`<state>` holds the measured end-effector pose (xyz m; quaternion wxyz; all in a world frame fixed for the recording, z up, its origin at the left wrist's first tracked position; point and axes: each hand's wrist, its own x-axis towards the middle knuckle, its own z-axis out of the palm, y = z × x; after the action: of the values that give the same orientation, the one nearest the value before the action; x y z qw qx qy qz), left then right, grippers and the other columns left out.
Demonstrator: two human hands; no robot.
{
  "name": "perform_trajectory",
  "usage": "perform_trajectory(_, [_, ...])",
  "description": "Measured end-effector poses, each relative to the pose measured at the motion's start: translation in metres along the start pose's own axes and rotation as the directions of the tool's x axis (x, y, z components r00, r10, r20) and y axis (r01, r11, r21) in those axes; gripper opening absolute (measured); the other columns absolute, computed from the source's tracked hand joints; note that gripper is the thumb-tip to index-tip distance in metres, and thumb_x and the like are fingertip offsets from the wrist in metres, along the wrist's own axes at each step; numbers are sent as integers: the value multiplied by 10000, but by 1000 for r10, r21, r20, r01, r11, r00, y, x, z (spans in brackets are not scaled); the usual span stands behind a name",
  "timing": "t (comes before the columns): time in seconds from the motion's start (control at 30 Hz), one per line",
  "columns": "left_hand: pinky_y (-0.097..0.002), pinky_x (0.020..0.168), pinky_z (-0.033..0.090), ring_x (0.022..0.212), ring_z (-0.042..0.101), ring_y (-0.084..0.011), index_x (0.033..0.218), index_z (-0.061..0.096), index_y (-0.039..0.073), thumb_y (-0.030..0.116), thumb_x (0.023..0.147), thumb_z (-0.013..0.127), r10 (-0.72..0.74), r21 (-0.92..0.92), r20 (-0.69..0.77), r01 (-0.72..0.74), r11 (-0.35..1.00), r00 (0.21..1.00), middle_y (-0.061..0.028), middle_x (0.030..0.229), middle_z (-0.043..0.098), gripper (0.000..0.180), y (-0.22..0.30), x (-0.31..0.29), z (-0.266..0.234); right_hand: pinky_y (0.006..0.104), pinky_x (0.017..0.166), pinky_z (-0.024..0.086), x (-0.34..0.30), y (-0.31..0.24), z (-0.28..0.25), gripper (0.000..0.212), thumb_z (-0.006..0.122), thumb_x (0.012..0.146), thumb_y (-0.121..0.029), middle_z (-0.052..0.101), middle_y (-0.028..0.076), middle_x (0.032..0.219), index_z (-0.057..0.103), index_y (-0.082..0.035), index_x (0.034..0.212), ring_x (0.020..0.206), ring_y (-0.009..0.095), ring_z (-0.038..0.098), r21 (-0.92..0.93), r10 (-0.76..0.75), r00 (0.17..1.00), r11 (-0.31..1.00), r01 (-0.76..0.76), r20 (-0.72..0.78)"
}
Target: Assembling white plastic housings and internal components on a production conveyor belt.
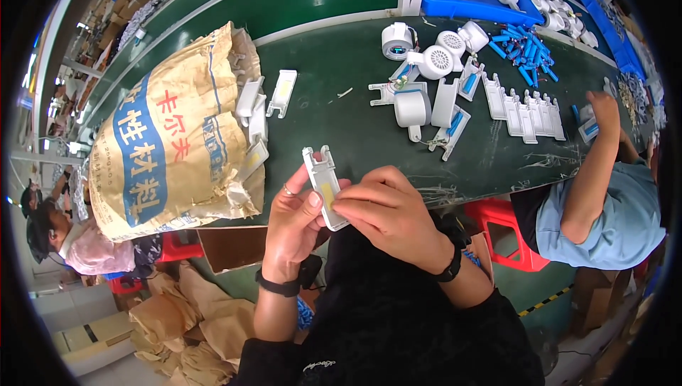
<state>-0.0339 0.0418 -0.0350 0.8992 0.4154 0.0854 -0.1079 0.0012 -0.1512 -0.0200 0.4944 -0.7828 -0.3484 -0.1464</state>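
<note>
In front of my body, my left hand (293, 219) grips a slim white plastic housing (322, 175) between thumb and fingers. The piece is tilted upright, with two prongs at its upper end and a pale yellow strip set in its face. My right hand (398, 215) has its thumb and fingers pressed together on the housing's lower face, over the yellow strip; whatever else lies under those fingertips is hidden. A similar white housing with a yellow panel (283, 93) lies on the green table beside the open paper sack (167, 137).
White housings spill from the sack's mouth. Round white fan heads (435, 61), a row of white plates (529, 116) and a pile of blue cylinders (524, 53) occupy the right. Behind stands a blue bin (483, 8) of white parts. A co-worker's arm (597, 166) reaches over the table.
</note>
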Motion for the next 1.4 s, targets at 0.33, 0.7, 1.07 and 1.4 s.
perform_trajectory(0.33, [-393,872,615,1085,689,-311,1491,445,88,58,984,619,-15,3,-14,15,1000,1000,-311,1250,625,537,-1,-5,-3,328,705,533,-2,0,7,245,796,718,-3,704,6,979,747,-90,942,840,228,622,32,-65,998,997,66,-14])
perform_trajectory(0.7, [-433,897,590,1102,681,-337,1510,402,39,62,952,666,-134,125,75,124,984,988,-266,1255,642,617,1,-5,17,331,718,523,-4,7,-19,225,763,709,31,711,49,915,720,-77,902,814,252,634,37,164,978,986,-161,-126])
perform_trajectory(1.07, [-336,864,579,1012,683,-222,1473,374,-43,99,999,587,-283,416,142,203,886,948,-180,1197,668,539,-155,115,137,341,908,532,-89,4,-117,154,566,918,118,623,194,1181,596,16,1030,1007,224,658,385,394,763,900,-206,-512])
perform_trajectory(1.4, [-402,1095,430,1353,505,-332,1468,428,-11,97,967,616,67,560,318,-244,792,946,-239,1485,470,547,-105,49,134,239,646,488,-103,10,-128,40,623,931,-21,627,129,1155,650,6,943,752,122,619,693,735,608,606,-390,-300])
